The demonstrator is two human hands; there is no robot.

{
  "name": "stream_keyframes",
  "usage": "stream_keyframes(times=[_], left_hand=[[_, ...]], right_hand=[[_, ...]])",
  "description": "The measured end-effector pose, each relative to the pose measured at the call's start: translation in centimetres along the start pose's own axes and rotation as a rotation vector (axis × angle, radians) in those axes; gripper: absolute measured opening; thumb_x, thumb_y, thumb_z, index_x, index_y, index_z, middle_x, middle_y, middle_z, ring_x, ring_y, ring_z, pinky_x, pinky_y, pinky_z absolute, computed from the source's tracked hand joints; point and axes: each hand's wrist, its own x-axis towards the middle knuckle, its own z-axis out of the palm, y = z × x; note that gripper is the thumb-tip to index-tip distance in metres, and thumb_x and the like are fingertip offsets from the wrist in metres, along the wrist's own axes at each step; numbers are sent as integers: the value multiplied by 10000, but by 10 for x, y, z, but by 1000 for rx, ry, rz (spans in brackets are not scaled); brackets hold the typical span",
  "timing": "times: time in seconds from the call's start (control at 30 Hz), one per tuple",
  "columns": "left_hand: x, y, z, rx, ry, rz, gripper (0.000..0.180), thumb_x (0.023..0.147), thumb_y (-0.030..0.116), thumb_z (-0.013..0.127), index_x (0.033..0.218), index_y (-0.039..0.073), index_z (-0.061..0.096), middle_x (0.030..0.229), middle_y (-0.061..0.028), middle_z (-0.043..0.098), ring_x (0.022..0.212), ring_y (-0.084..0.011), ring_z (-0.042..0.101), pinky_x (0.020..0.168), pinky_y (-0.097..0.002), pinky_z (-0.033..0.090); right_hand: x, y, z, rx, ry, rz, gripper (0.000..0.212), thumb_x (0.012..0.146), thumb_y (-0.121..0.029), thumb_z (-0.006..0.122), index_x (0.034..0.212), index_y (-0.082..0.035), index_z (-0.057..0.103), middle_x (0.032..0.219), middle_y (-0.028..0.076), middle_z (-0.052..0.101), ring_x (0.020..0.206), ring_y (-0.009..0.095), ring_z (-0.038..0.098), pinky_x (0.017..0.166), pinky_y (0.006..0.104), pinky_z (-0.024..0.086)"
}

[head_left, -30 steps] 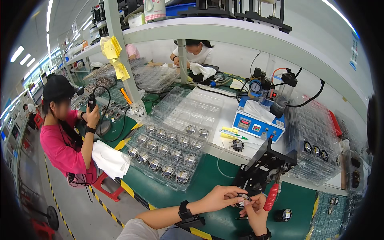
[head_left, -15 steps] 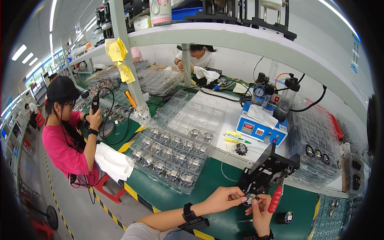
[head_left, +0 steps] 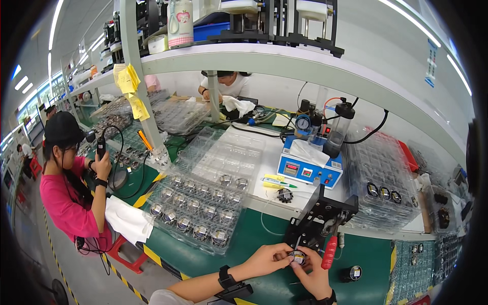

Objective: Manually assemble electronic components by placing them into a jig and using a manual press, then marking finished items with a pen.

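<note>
Low in the head view, a small round part [head_left: 298, 258] with a dark rim and a pale, yellowish face is pinched between the fingertips of both hands. My left hand [head_left: 269, 259] holds its left side with thumb and forefinger together. On the other side, my right hand [head_left: 313, 275] grips it with thumb and fingers. Just beyond the part stands a black bench fixture [head_left: 321, 218] with a red-handled lever [head_left: 330, 252], close to my right fingers. A similar dark round part [head_left: 352, 273] rests on the green mat to the right.
A clear tray [head_left: 193, 208] of several round parts lies left of my hands. Behind the fixture are a blue control box [head_left: 311, 165], a black ring part [head_left: 284, 195] and pens. Stacked clear trays [head_left: 378, 183] rise at right. A co-worker [head_left: 68, 188] in pink sits left.
The whole view has shifted, so the scene sits further left. Both hands still hold the round part near the fixture, its face now turned a little differently.
</note>
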Motion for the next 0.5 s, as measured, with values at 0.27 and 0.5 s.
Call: stream_keyframes(times=[0.27, 0.5], left_hand=[[3, 1, -5, 31, -97, -57, 182, 905, 156, 618, 1034, 33, 579, 694, 7, 590, 612, -23, 506, 556, -194, 405], [0, -4, -7, -190, -224, -146, 165, 939, 165, 578, 1036, 32, 561, 763, 9, 596, 660, -26, 531, 574, -189, 414]], right_hand=[[3, -6, 4, 25, -11, 34, 591, 685, -119, 832, 1198, -14, 559, 970, 102, 644, 799, 135, 648, 630, 252, 557], [4, -1, -6, -214, -25, -97, 541, 637, -264, 855, 1073, -30, 638, 926, 114, 653, 748, 179, 663, 589, 273, 542]])
